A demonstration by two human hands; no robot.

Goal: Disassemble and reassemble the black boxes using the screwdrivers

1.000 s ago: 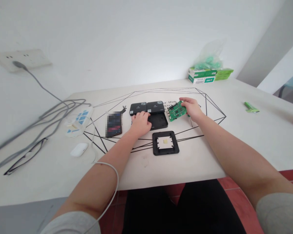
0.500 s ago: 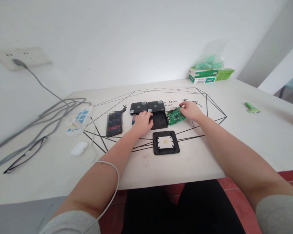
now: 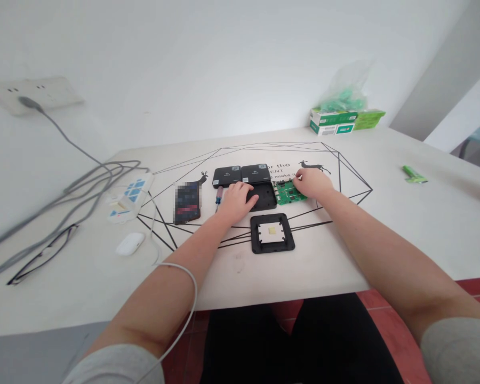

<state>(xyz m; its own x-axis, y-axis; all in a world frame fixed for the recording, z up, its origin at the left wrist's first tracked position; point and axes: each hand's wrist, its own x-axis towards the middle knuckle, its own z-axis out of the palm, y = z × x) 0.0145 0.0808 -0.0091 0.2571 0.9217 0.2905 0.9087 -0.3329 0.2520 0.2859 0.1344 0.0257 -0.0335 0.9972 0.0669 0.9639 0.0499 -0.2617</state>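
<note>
My left hand (image 3: 237,201) rests with its fingers apart on the left part of an open black case shell (image 3: 267,197). At the shell's right side lies a green circuit board (image 3: 290,192), and my right hand (image 3: 310,183) has its fingertips at the board's upper right edge. Behind the shell, two closed black boxes (image 3: 226,175) (image 3: 255,173) stand side by side. Nearer to me is a square black cover (image 3: 286,246) bearing a white plate with a yellow pad. A screwdriver (image 3: 219,196) lies just left of my left hand.
To the left are a phone (image 3: 188,202), a white earbud case (image 3: 130,244), glasses (image 3: 42,255), a power strip (image 3: 133,198) and grey cables. Green-and-white boxes (image 3: 333,118) with a plastic bag stand back right. A green tube (image 3: 414,174) lies at the right.
My left hand has shifted slightly right, uncovering more of the screwdriver. The circuit board now lies straighter beside the shell, and my right hand has moved slightly left with it.
</note>
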